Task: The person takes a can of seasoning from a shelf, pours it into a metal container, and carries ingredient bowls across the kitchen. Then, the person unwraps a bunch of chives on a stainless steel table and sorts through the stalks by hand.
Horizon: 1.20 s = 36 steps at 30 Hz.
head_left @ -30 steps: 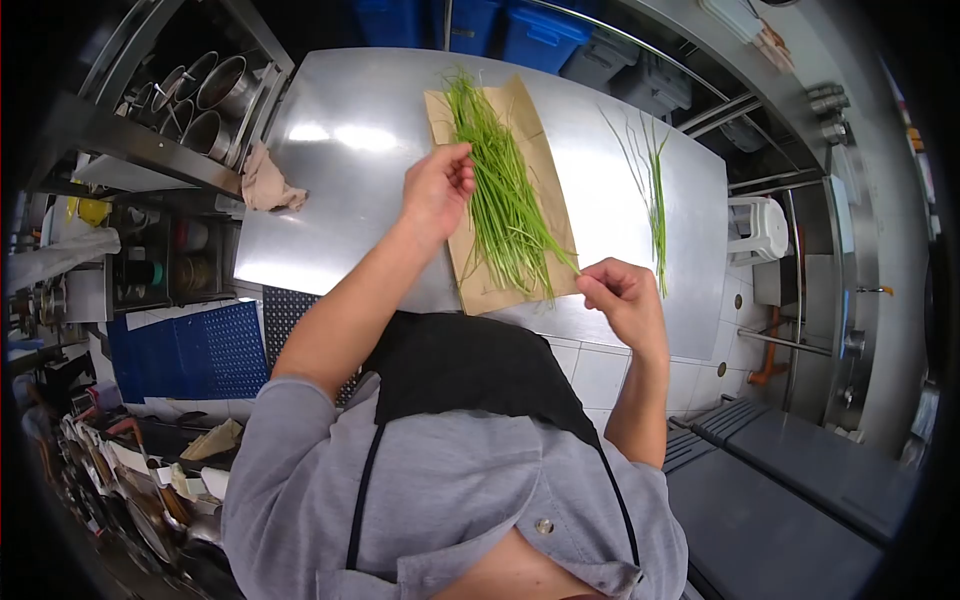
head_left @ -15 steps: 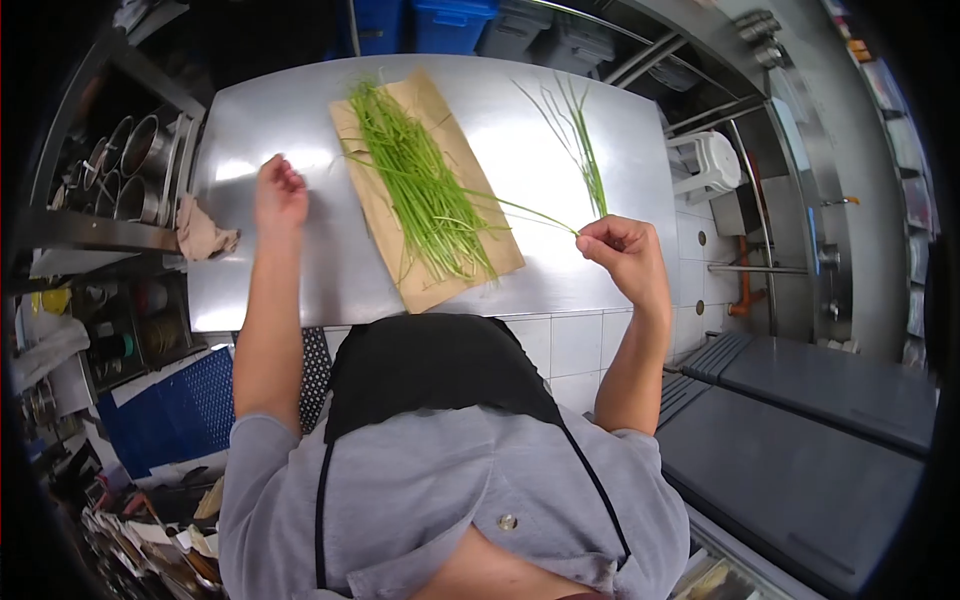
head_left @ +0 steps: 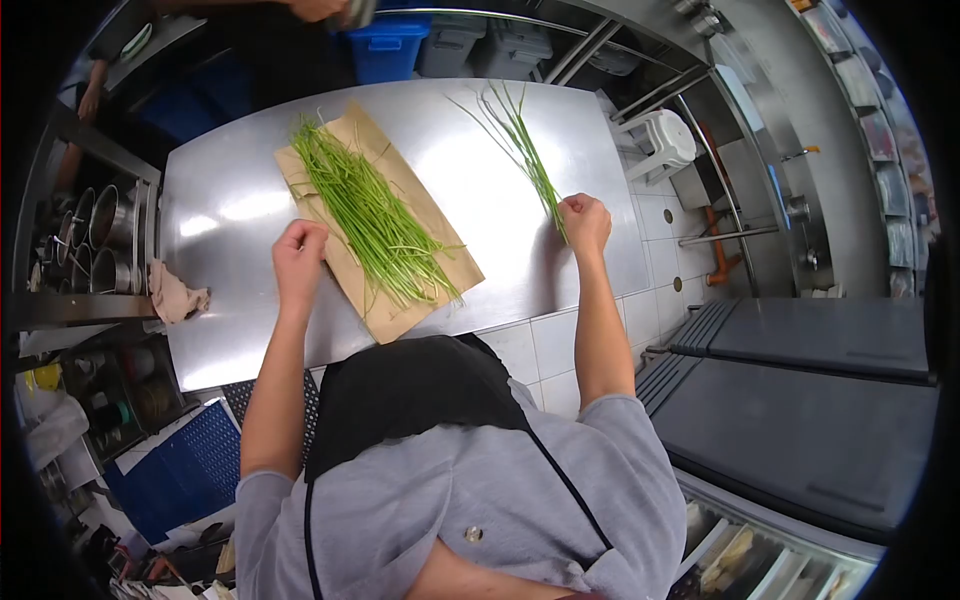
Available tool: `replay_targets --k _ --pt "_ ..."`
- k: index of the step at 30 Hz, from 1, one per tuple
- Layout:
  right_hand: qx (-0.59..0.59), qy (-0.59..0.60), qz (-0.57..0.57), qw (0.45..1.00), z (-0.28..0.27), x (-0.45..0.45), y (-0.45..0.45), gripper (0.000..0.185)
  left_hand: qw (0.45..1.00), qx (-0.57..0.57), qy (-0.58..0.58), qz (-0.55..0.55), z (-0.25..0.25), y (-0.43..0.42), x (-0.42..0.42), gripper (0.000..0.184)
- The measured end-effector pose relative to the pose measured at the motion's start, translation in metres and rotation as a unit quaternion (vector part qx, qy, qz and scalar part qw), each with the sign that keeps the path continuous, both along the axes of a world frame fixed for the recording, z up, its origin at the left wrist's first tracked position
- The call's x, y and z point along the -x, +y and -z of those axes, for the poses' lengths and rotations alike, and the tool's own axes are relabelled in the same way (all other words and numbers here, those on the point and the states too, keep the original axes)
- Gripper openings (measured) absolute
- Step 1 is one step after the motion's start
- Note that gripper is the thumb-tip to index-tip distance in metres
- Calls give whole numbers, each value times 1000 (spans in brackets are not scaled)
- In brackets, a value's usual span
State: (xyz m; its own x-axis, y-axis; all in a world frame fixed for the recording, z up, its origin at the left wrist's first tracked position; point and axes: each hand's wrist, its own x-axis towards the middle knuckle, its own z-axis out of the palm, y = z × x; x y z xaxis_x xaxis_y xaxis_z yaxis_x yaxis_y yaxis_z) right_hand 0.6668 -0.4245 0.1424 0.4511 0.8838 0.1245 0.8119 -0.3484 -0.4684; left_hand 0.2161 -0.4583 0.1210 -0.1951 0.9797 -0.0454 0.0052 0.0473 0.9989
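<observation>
A thick heap of long, thin green chives [head_left: 375, 220] lies lengthwise on a sheet of brown paper [head_left: 415, 205]. Off to the right, a small bunch of chives [head_left: 525, 140] fans out at its far end on the steel table. My right hand [head_left: 587, 222] pinches the near end of that bunch; a short stub of stalk shows below the fingers. Beside the paper's left edge is my left hand [head_left: 300, 255], its fingers curled closed. Whatever may be inside them is hidden.
The steel table [head_left: 230, 160] carries a crumpled cloth [head_left: 178, 292] near its left side. Pots [head_left: 110, 220] stand on a rack at left. Beyond the far edge are a blue bin [head_left: 388, 45] and another person's hand [head_left: 318, 8]. A white stool [head_left: 660, 140] stands at right.
My right hand has brought the single chive stalk from the heap over to the small bunch. My left hand has moved toward the paper's left edge. The view has shifted.
</observation>
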Motion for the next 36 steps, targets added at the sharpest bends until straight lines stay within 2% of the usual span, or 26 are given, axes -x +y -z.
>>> replay_targets --k 3,8,11,16,17,21,23,26,27,29,31,33,36 --pt "2 -23 -18 1000 7 -2 -3 22 965 -120 230 28 3 -10 -12 15" --pt "-83 -94 -90 988 17 19 17 33 953 -109 278 47 1 -14 -22 13" --pt "-48 -126 -94 986 21 33 28 18 935 -126 325 66 -1 -16 -22 13" --pt "-4 -158 -78 984 17 30 -4 13 925 -119 348 93 -1 -22 -12 17" --pt "6 -163 -80 983 17 26 -17 11 920 -149 350 92 2 -21 -15 17" --pt "16 -105 -85 991 24 12 -51 17 898 -201 387 51 14 -27 -5 19" --pt "-84 -168 -105 976 -1 36 -60 18 903 -201 375 55 12 -28 -5 19" --pt "-121 -45 -191 973 -18 74 -59 18 909 -186 366 70 11 -27 -7 19" --pt "-93 66 -189 975 -19 95 -61 17 906 -189 370 78 10 -29 -9 18" --pt "-49 167 -273 946 -18 141 -62 14 898 -206 377 97 7 -26 -12 18" --pt "-11 183 -342 922 -23 189 -62 13 893 -205 387 100 7 -25 -14 18" --pt "29 124 -411 902 -27 221 -58 13 888 -201 398 111 6 -28 -13 19" --pt "56 64 -449 890 -21 239 -58 15 883 -192 412 122 4 -33 -8 20"
